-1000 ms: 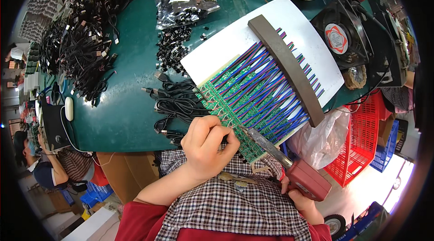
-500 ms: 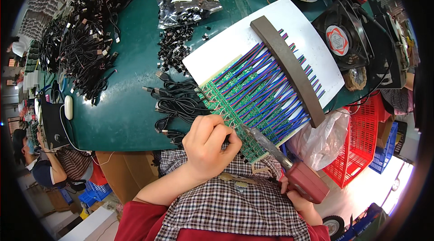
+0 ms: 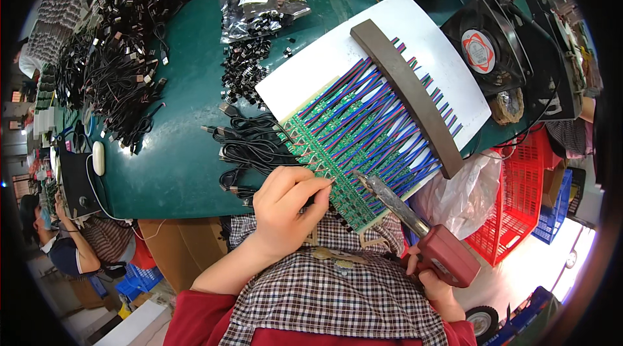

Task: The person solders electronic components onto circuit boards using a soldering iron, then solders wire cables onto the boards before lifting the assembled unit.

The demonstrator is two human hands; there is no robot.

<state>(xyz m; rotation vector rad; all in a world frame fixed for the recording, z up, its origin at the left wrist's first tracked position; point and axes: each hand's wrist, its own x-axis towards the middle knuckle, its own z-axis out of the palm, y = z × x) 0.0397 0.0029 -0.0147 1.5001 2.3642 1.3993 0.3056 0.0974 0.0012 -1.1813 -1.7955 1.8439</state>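
My left hand (image 3: 285, 210) is closed in a pinch at the near left edge of a green circuit board panel (image 3: 350, 203), with a thin wire end at its fingertips. My right hand (image 3: 433, 284), partly hidden, grips a soldering iron (image 3: 448, 256) by its red handle. The iron's metal tip lies over the board, a short way right of my left fingertips. Rows of blue, red and black wires (image 3: 363, 112) run across the panel beneath a dark brown bar (image 3: 409, 93). Black USB cables (image 3: 250, 141) lie along the left edge, several with their ends at the board.
A white board (image 3: 292, 89) lies under the panel. Beyond are small black parts (image 3: 243, 73), a clear plastic bag (image 3: 263, 5) and a heap of black cables (image 3: 120, 54). A black fan (image 3: 487, 47) stands at right, above a red crate (image 3: 513, 197). Another person (image 3: 71, 242) sits far left.
The soldering iron's tip has drawn back from my left fingertips, toward the right. My left fingers have shifted slightly on the board's edge. The whole view has moved a little.
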